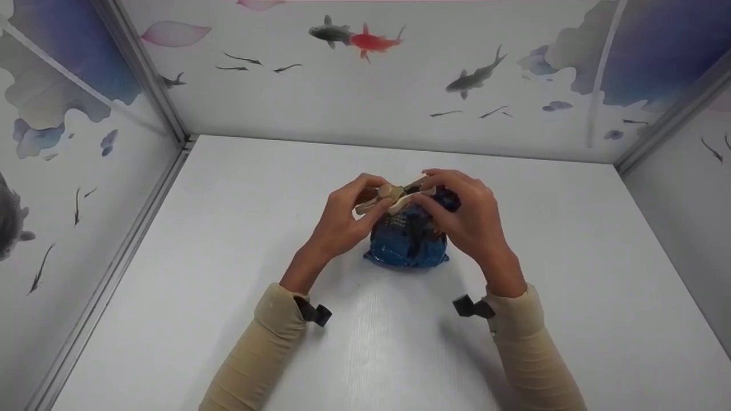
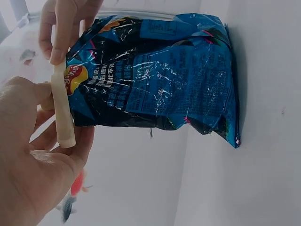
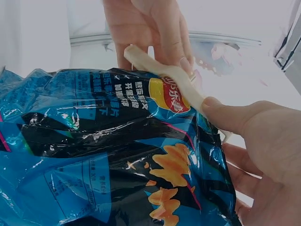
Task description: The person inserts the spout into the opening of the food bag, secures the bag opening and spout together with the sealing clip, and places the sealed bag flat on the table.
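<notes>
A blue and black bag of chips (image 1: 408, 245) stands upright on the white table, its top gathered at a cream bag clip (image 2: 61, 108). The clip carries a round, cap-like knob (image 1: 388, 192) in the head view. My left hand (image 1: 345, 220) pinches the clip's left part between thumb and fingers. On the other side, my right hand (image 1: 471, 214) pinches the clip's right part, thumb in front and fingers behind. A strip of the clip (image 3: 176, 77) runs across the bag's mouth beside a yellow and red logo. Whether the clip is fastened, I cannot tell.
The white table (image 1: 188, 240) is enclosed by a back wall (image 1: 365, 108) and side walls printed with fish and ink-like patterns. Metal rails (image 1: 171, 97) edge the corners. A small black mount (image 1: 313, 311) sits on each sleeve cuff.
</notes>
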The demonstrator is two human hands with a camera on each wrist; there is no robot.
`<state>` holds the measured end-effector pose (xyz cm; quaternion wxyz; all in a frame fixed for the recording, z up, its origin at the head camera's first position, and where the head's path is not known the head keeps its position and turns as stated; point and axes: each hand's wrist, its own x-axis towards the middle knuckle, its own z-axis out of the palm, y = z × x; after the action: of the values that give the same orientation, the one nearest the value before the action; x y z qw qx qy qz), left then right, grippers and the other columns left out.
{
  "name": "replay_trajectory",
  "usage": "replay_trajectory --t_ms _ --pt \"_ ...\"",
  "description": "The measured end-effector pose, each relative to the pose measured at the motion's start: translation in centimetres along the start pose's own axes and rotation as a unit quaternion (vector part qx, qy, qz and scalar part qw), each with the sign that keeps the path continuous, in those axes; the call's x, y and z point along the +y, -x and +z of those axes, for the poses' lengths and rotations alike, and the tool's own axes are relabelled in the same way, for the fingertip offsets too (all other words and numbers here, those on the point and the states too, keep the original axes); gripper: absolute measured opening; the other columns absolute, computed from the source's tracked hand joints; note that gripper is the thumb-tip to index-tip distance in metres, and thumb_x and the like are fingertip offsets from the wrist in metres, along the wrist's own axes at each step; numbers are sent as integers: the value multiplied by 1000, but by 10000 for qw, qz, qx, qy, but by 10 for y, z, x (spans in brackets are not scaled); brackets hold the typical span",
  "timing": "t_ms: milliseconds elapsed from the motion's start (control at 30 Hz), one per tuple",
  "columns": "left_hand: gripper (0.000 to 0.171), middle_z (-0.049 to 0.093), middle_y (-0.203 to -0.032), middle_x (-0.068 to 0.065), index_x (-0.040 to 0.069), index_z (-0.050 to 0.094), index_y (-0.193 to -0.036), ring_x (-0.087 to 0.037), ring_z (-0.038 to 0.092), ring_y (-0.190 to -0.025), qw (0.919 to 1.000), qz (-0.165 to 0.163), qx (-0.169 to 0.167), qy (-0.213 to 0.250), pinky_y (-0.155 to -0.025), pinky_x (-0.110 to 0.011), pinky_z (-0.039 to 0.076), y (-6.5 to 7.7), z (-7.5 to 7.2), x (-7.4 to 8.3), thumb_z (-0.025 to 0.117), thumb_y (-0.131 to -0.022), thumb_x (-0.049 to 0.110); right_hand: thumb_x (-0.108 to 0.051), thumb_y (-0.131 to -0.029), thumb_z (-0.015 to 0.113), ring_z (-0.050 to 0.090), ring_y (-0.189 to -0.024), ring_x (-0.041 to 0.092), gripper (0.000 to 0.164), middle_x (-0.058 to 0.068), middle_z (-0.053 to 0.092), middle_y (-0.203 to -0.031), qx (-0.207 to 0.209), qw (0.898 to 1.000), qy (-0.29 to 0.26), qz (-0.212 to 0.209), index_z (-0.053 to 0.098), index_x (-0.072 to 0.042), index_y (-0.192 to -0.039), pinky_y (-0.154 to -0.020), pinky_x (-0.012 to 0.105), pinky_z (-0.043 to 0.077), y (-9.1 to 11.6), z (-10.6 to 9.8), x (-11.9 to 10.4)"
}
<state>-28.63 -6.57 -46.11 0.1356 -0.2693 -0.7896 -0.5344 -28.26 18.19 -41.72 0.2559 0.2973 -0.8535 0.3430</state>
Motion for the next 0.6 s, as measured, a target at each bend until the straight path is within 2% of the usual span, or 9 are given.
replay_trajectory --t_ms 133,267,467,600 --pt "33 73 -131 2 18 67 -135 -10 73 -125 9993 -77 28 358 -109 -34 59 1 1 0 70 -107 36 -20 -98 82 75 -119 25 19 10 79 -126 22 10000 -51 -8 76 -10 -114 -106 48 60 0 1 0" --pt "36 73 -134 1 17 67 -139 -12 71 -129 9987 -50 -7 502 -110 -34 59 1 2 -1 72 -106 33 -20 -98 82 75 -113 22 20 9 78 -119 55 10000 -70 -42 77 -10 -114 -99 43 63 0 1 0" --pt "41 71 -137 -1 16 64 -141 -13 69 -134 9992 -11 -41 395 -112 -33 57 2 5 0 76 -104 29 -19 -97 83 73 -103 17 20 6 78 -112 154 9997 -162 41 77 -11 -115 -91 35 62 0 3 2" --pt "42 69 -139 -3 15 63 -145 -13 67 -135 9995 -38 -48 322 -115 -32 55 3 9 1 73 -106 27 -17 -100 80 72 -102 16 24 5 78 -115 115 9997 -198 116 75 -12 -124 -93 29 60 0 3 3"
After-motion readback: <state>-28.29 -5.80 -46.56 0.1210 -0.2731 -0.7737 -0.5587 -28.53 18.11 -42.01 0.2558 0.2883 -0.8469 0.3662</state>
